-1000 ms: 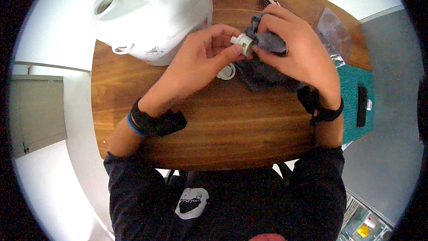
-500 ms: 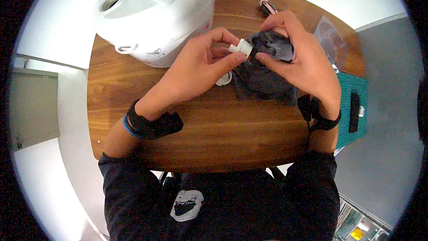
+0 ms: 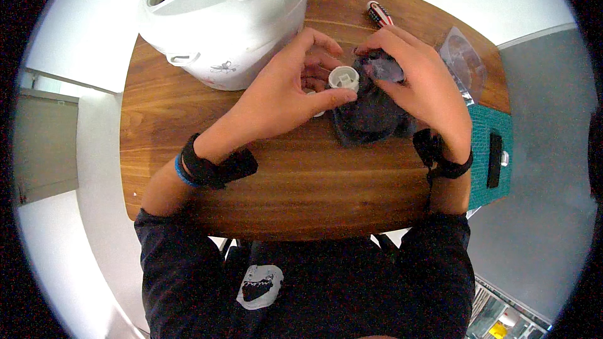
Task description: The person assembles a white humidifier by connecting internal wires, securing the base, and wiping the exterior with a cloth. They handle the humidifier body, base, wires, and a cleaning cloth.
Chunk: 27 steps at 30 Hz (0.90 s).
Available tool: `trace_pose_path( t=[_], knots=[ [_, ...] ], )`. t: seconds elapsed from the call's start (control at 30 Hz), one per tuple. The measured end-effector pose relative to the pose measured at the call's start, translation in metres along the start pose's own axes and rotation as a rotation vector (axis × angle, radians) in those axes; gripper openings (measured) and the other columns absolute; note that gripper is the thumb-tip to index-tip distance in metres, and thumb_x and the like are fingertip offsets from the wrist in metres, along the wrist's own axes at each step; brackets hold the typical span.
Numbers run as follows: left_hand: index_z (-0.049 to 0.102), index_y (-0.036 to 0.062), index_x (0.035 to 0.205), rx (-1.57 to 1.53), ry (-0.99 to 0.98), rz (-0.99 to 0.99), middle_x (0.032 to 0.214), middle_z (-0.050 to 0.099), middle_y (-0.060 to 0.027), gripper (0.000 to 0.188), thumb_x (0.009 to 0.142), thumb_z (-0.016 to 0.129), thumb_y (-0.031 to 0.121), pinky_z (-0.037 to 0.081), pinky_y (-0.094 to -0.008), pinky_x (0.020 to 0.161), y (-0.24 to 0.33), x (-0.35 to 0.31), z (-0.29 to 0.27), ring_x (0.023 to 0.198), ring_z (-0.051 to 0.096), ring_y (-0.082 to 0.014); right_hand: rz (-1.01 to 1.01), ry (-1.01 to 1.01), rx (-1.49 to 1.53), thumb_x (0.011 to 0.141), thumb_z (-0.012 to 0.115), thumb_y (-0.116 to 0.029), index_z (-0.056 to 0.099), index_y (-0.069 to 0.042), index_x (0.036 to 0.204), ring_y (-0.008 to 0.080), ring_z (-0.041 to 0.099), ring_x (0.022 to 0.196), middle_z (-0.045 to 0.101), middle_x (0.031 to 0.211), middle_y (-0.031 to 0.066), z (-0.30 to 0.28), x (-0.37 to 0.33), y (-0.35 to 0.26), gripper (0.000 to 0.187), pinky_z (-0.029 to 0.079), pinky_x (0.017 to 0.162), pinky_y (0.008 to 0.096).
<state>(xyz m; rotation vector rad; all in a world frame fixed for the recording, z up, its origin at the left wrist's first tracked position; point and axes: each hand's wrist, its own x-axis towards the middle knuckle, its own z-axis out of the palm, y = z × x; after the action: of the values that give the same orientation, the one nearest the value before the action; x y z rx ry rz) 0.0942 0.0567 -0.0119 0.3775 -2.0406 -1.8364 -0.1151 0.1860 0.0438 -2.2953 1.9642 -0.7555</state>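
Observation:
My left hand (image 3: 286,81) holds a small round white plastic fitting (image 3: 343,79) by its edge, with the thumb below it. The fitting's hollow end, with ribs inside, faces up. To its right, the fingers and thumb of my right hand (image 3: 421,75) are closed on a bunched part of a dark grey cloth (image 3: 370,116). The rest of the cloth lies crumpled on the wooden table (image 3: 301,182). Below my left hand, a second white piece (image 3: 319,113) is mostly hidden. Both wrists wear black straps.
A large white plastic container (image 3: 232,31) with a round opening stands at the back left. A red, black and white handled tool (image 3: 379,14) lies behind my right hand. Clear plastic packaging (image 3: 463,56) and a teal case (image 3: 480,169) are at the right.
My left hand has turned the white fitting so its hollow end faces up and lowered it slightly. My right hand has shifted a little left and down, still on the cloth.

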Motion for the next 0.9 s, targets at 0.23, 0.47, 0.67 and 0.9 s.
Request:
trace_pose_path(
  t=[0.23, 0.47, 0.67, 0.9],
  knots=[
    [0.065, 0.0024, 0.127, 0.218, -0.083, -0.107, 0.104, 0.072, 0.0008, 0.048, 0.089, 0.09, 0.016, 0.057, -0.029, 0.083, 0.013, 0.002, -0.006, 0.095, 0.068, -0.0095, 0.077, 0.09, 0.229, 0.089, 0.08, -0.015, 0.069, -0.009, 0.12, 0.0397, 0.072, 0.107, 0.074, 0.113, 0.0155, -0.006, 0.003, -0.015, 0.034, 0.057, 0.093, 0.0455],
    [0.046, -0.0002, 0.126, 0.168, 0.008, 0.065, 0.093, 0.069, -0.007, 0.061, 0.088, 0.09, 0.022, 0.056, -0.0323, 0.072, -0.012, -0.003, -0.001, 0.085, 0.069, -0.0151, -0.108, -0.029, 0.201, 0.093, 0.071, -0.01, 0.071, -0.008, 0.119, 0.0387, 0.071, 0.111, 0.074, 0.117, 0.015, -0.003, 0.004, -0.011, 0.026, 0.056, 0.096, 0.0458],
    [0.037, 0.0014, 0.127, 0.374, -0.024, 0.128, 0.096, 0.069, -0.0178, 0.063, 0.092, 0.086, 0.021, 0.057, -0.0383, 0.075, -0.01, -0.004, -0.005, 0.087, 0.073, -0.028, -0.096, -0.221, 0.254, 0.089, 0.067, -0.01, 0.07, -0.009, 0.119, 0.037, 0.07, 0.115, 0.074, 0.119, 0.0148, -0.005, 0.001, -0.017, 0.03, 0.055, 0.099, 0.046],
    [0.05, 0.0052, 0.123, 0.471, -0.026, 0.192, 0.101, 0.064, -0.0129, 0.047, 0.092, 0.085, 0.016, 0.055, -0.0381, 0.074, 0.008, 0.0, -0.015, 0.085, 0.067, -0.0245, -0.028, -0.097, 0.185, 0.091, 0.077, -0.01, 0.07, -0.004, 0.113, 0.0335, 0.073, 0.101, 0.074, 0.107, 0.0133, -0.014, -0.002, -0.009, 0.024, 0.056, 0.088, 0.041]
  ],
)
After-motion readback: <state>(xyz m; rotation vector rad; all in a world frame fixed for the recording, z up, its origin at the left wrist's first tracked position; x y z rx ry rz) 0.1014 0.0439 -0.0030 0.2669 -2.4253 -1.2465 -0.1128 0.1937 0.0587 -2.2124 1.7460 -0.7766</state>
